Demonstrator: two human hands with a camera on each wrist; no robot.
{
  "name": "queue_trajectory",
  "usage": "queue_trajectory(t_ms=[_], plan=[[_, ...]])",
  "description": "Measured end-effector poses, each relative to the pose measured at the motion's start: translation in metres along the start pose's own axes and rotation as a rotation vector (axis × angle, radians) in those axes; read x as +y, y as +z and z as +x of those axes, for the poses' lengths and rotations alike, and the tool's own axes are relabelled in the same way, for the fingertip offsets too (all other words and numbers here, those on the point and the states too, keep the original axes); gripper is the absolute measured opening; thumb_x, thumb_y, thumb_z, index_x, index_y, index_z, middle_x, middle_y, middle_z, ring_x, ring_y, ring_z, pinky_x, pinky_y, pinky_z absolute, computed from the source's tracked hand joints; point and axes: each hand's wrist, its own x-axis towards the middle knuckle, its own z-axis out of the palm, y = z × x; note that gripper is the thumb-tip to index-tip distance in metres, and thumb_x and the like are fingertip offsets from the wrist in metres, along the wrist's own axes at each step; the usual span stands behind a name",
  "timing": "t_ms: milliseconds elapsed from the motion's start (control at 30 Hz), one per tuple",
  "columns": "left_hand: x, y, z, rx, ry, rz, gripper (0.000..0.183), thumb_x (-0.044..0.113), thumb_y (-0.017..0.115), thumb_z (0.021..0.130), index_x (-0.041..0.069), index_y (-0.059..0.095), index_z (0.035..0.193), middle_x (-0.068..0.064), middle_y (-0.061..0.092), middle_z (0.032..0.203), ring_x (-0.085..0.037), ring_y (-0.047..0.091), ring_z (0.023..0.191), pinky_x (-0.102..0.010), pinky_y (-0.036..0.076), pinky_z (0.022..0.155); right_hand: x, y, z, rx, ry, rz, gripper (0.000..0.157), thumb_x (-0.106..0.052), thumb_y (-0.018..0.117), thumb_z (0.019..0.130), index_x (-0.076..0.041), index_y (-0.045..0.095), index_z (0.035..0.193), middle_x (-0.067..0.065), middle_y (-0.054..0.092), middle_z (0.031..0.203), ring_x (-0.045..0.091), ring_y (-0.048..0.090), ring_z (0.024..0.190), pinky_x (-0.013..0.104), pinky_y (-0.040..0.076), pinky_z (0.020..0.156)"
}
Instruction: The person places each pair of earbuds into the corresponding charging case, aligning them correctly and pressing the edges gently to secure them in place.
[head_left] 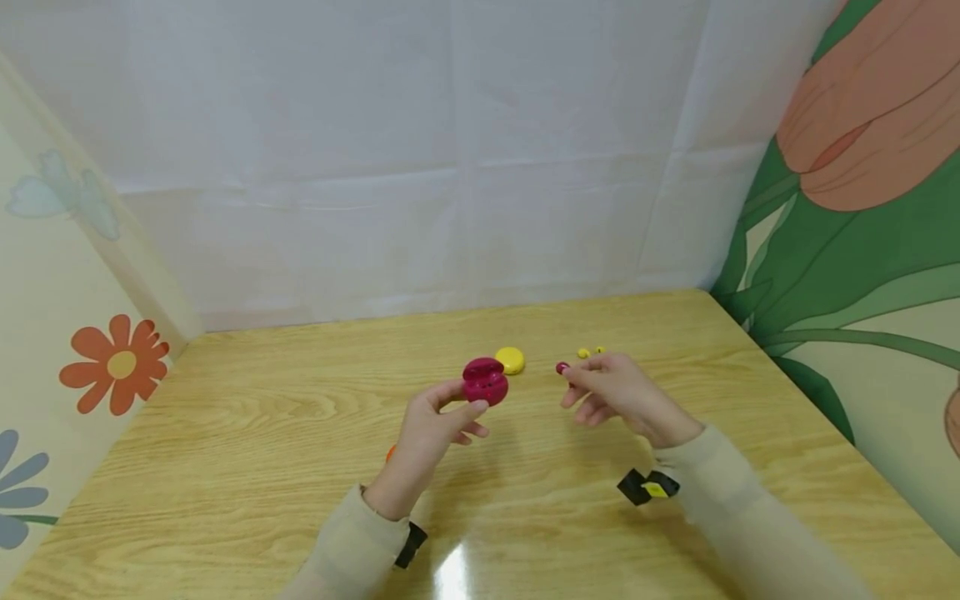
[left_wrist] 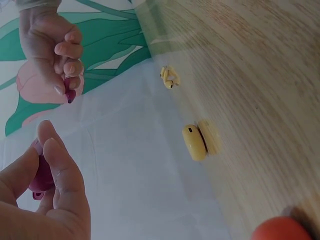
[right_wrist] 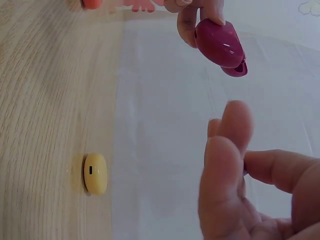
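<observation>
My left hand (head_left: pixel 431 433) holds a dark pink earbud case (head_left: pixel 486 392) above the table, its lid tipped up. The case (right_wrist: pixel 220 45) also shows in the right wrist view, held at its edge. To the right, my right hand (head_left: pixel 618 392) pinches a dark pink earbud (head_left: pixel 562 367) between thumb and fingers, apart from the case. In the left wrist view that earbud (left_wrist: pixel 70 92) pokes out below the fingertips. A round yellow case (head_left: pixel 511 360) lies on the table behind the pink one, its lid down. Two yellow earbuds (head_left: pixel 591 352) lie beyond my right hand.
An orange-red object (left_wrist: pixel 281 229) sits on the wooden table (head_left: pixel 262 467), mostly hidden by my left wrist in the head view. A white cloth (head_left: pixel 315 167) hangs behind the table. Walls with painted flowers (head_left: pixel 120 364) stand at both sides.
</observation>
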Motion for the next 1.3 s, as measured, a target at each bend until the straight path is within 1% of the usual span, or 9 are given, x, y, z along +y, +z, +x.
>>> queue_trajectory(t_ms=[133,400,600,800,1000,1300], plan=[[-0.001,0.001,0.001,0.005,-0.004,0.001,0.034,0.01,0.07,0.089,-0.002,0.065,0.12,-0.012,0.065,0.106,-0.015,0.068,0.063,-0.026,0.051,0.06,-0.003,0.002,-0.002,0.003,-0.014,-0.01,0.026,-0.02,0.052,0.102,0.005,0.058,0.099,0.005,0.067,0.072,0.01,0.062,0.051,0.025,0.052,0.049],[0.0,0.002,0.0,0.011,0.012,0.016,0.033,0.011,0.07,0.089,-0.002,0.065,0.119,-0.012,0.065,0.105,-0.016,0.068,0.063,-0.027,0.052,0.06,-0.008,0.008,-0.005,-0.013,-0.045,-0.01,0.027,-0.019,0.052,0.101,0.008,0.059,0.104,0.006,0.067,0.073,0.01,0.061,0.051,0.026,0.052,0.049],[0.0,0.003,0.0,0.007,0.008,0.012,0.032,0.01,0.07,0.089,-0.003,0.065,0.119,-0.012,0.065,0.105,-0.016,0.068,0.063,-0.026,0.052,0.059,-0.012,0.012,-0.008,-0.025,-0.068,-0.005,0.025,-0.02,0.055,0.101,0.005,0.058,0.1,0.006,0.066,0.072,0.011,0.061,0.051,0.026,0.053,0.05],[0.0,0.005,-0.002,0.009,0.018,0.005,0.033,0.009,0.07,0.089,-0.005,0.064,0.118,-0.012,0.066,0.104,-0.016,0.068,0.062,-0.025,0.051,0.058,-0.015,0.017,-0.009,-0.039,-0.091,-0.03,0.026,-0.02,0.054,0.101,0.005,0.059,0.1,0.006,0.063,0.07,0.012,0.06,0.051,0.027,0.053,0.051],[0.0,0.006,-0.002,0.016,0.016,-0.002,0.034,0.009,0.07,0.089,-0.005,0.064,0.119,-0.013,0.066,0.104,-0.016,0.068,0.061,-0.024,0.051,0.057,-0.017,0.022,-0.01,-0.068,-0.132,-0.018,0.023,-0.017,0.054,0.101,0.005,0.058,0.097,0.004,0.06,0.066,0.01,0.059,0.05,0.026,0.052,0.051],[-0.003,0.007,-0.001,-0.018,0.016,-0.006,0.037,0.01,0.07,0.09,-0.005,0.062,0.123,-0.014,0.065,0.108,-0.015,0.068,0.062,-0.025,0.052,0.058,-0.022,0.03,-0.011,-0.089,-0.169,-0.009,0.021,-0.015,0.055,0.1,0.004,0.059,0.091,0.001,0.049,0.057,0.008,0.05,0.044,0.022,0.049,0.048]])
